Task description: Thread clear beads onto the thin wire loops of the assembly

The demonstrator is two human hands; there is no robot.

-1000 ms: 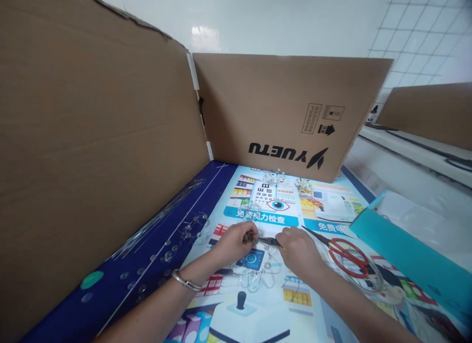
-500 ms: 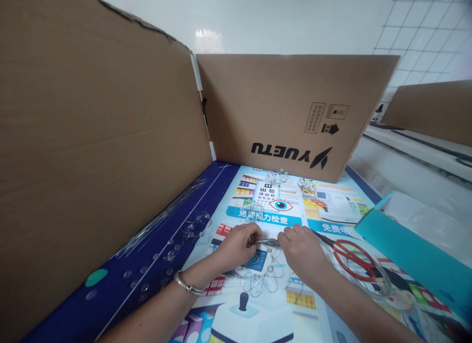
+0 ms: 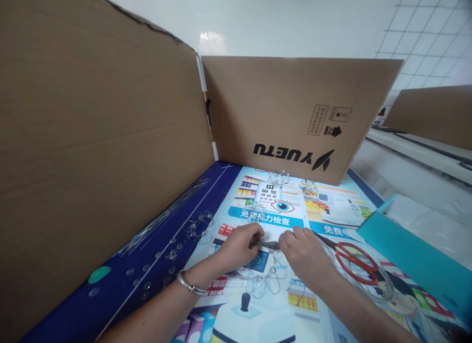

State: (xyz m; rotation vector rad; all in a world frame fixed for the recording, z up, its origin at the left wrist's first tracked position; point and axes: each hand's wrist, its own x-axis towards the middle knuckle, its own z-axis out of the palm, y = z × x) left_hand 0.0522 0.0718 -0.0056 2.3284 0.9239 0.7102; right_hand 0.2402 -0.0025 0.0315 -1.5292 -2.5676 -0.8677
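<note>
My left hand (image 3: 240,245) is closed in a pinch on the dark end of a short silvery tapered piece (image 3: 271,245). Whether that piece is twisted wire or a small tool, I cannot tell. The fingers of my right hand (image 3: 305,252) are closed around its other end, and they hide that end. Just below the hands lies a ring of looped wire with clear beads (image 3: 262,283), which seems joined to the work between them. Beside my right hand rest red-handled scissors (image 3: 357,265), blades towards the hand.
Loose clear beads (image 3: 147,285), a green disc (image 3: 99,274) and straight wires (image 3: 158,220) lie at left. Several beaded wire pieces (image 3: 199,225) sit farther back. Cardboard panels (image 3: 236,102) stand left and behind. A wire coil (image 3: 385,290) and a teal box (image 3: 413,254) are at right.
The view has shifted slightly, so everything sits a little lower and farther right. Both hands keep the same grip; the silvery piece looks turned a little between them.
</note>
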